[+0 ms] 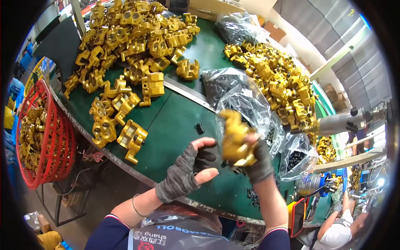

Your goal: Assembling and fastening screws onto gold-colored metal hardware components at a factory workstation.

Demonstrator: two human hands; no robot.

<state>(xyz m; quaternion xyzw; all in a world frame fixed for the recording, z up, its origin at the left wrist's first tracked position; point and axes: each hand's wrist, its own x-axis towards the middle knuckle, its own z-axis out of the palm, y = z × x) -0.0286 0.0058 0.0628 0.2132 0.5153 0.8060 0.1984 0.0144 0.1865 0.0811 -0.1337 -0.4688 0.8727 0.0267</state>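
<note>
Metal castings (133,37) heap at the worktop's (175,121) far-left corner; another pile (279,83) lies far right, a bag (246,100) between; a basket (43,137) hangs off its left edge.

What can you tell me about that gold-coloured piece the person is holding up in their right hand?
The gold-coloured part looks like cast metal with a shiny yellow finish, chunky and irregular, with lugs and rounded hollows like the many alike parts heaped on the green table. It is lifted off the table, tilted and slightly blurred. The right hand, in a dark fingerless glove, grips its lower end. The left hand, gloved alike, is open just beside it, not clearly touching. Behind it lies a clear plastic bag.
</note>
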